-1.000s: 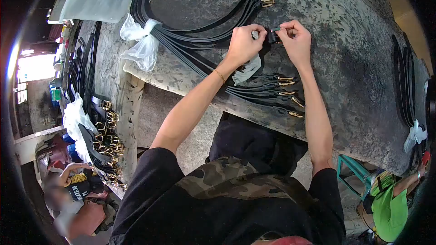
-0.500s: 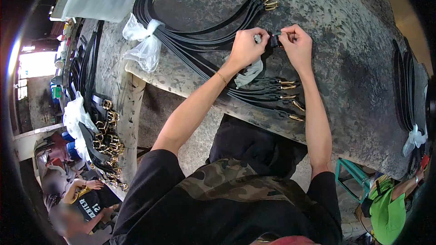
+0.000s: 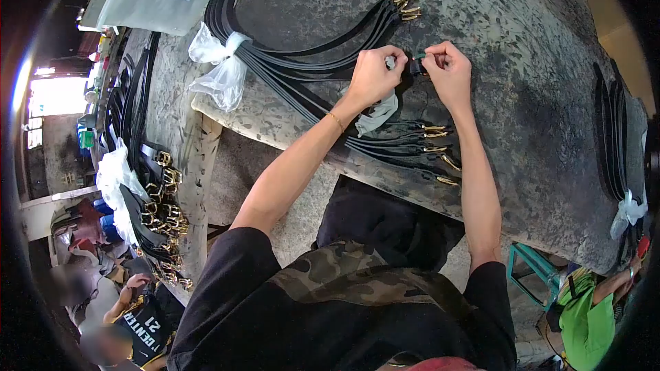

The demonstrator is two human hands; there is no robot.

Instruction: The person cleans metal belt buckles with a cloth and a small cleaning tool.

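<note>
My left hand (image 3: 375,75) is closed on a pale grey cloth, its loose part (image 3: 378,115) hanging below the palm. My right hand (image 3: 450,70) is closed in a pinch at a small black piece (image 3: 416,66) between the two hands; a bit of dark green shows at its fingertips. What exactly this piece is cannot be made out. Black belts (image 3: 295,62) lie bundled to the left, tied with a white plastic strip (image 3: 223,69). Gold buckles (image 3: 409,1) lie beyond my hands, and more gold buckles (image 3: 440,148) lie below them, near my right forearm.
The worn, stained table (image 3: 543,144) curves around me. More belts (image 3: 612,137) lie at its right edge. Buckled belts (image 3: 161,213) hang at left beside a white plastic bag (image 3: 161,0). A green stool frame (image 3: 533,271) and people stand beyond the edges.
Both hands stay almost in place, with a slight shift of the right fingertips at the black piece. At lower left, a person has moved their arm and body.
</note>
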